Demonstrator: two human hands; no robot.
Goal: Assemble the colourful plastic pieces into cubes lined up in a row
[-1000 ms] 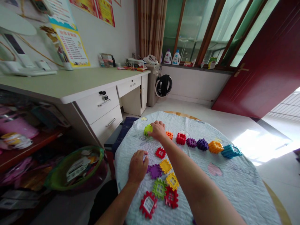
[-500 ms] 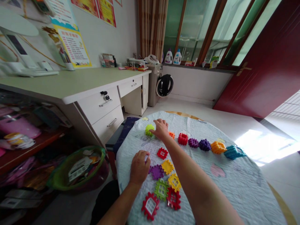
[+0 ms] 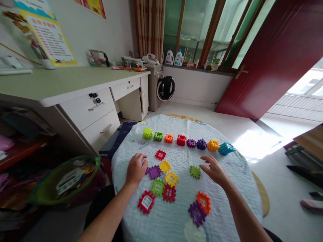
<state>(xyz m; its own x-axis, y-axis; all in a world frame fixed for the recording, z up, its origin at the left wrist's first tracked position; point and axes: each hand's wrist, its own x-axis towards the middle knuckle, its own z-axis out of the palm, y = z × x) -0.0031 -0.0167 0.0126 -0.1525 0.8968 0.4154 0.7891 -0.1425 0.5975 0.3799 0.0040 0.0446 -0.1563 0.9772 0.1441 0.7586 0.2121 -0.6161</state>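
Observation:
My left hand (image 3: 136, 170) rests on the cloth with its fingers loosely curled and a gap at the thumb; I see nothing held. Beside it lies a purple notched tile (image 3: 154, 172). My right hand (image 3: 214, 169) is open, its fingertips just right of a flat green tile (image 3: 195, 171). Near my left hand lie a small red tile (image 3: 160, 154), a yellow tile (image 3: 165, 166), a yellow window tile (image 3: 171, 179) and a green window tile (image 3: 158, 187). Across the far side runs a row of assembled blocks, from a lime block (image 3: 147, 133) to a teal block (image 3: 226, 148).
A pale cloth (image 3: 181, 211) covers the round table. Nearer me are two red window tiles (image 3: 146, 202), an orange tile (image 3: 204, 202) and a purple tile (image 3: 197, 213). A desk (image 3: 75, 79) and a basket (image 3: 63, 181) stand left; a washing machine (image 3: 154, 87) is behind.
My right hand has drawn back from the lime block and moved right and nearer, beside the flat green tile. My left hand stays by the purple tile. The view has turned right.

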